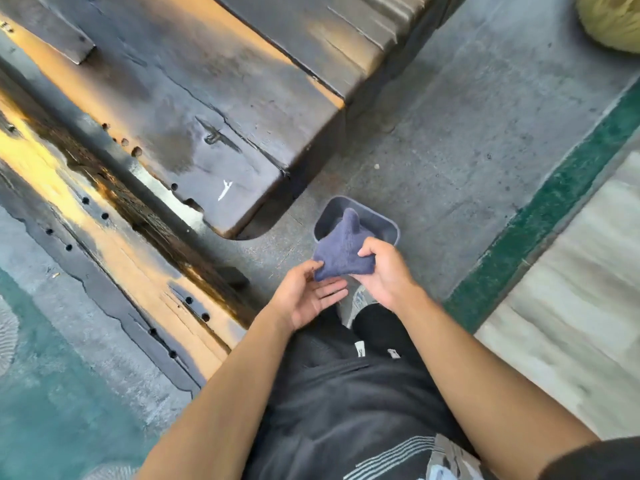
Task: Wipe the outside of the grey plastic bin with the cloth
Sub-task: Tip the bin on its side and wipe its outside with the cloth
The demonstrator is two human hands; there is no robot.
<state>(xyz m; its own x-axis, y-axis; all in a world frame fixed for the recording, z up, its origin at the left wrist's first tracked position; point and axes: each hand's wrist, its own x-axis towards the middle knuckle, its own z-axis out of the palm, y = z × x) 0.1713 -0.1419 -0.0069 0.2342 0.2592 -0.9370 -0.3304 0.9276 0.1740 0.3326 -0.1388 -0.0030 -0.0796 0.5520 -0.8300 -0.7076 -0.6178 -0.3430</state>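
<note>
One grey bin [358,220] stands on the floor [450,150] just beyond your hands, open floor to its right. Your right hand [382,268] grips the one cloth [341,252]; your left hand [308,294] pinches its near corner, fingers otherwise spread.

Two hands, left [308,296] and right [384,271]; one cloth [341,251]; one grey bin [356,220]; one yellowish bag [613,19].

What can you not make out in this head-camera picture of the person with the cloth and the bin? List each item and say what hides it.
1. Bin: its outer walls and near rim, hidden by the cloth and the right hand.
2. Bin's inside floor: covered by the cloth's raised corner.
3. Yellow-green object: cut off by the top-right edge.
4. Left hand: whether its fingertips pinch the cloth or only touch it, too small to tell.
</note>
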